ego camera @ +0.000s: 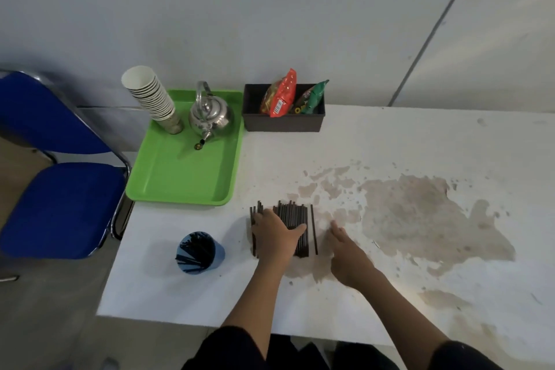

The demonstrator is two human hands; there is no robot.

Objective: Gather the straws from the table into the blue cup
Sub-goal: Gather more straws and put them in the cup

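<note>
Stained white worktop (390,141). Right hand (350,258) open, flat, just right of straws (295,228). Left hand (276,234) spread over them, gripping nothing yet. Blue cup (199,252) left of pile, part-filled. Risks: loose straws roll off; crowded cup tips on insertion.

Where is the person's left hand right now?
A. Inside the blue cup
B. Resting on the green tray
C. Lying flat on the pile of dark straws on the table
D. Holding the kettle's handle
C: the left hand lies palm down across the straws on the table, while the blue cup stands apart to its left, already holding some straws.
</note>
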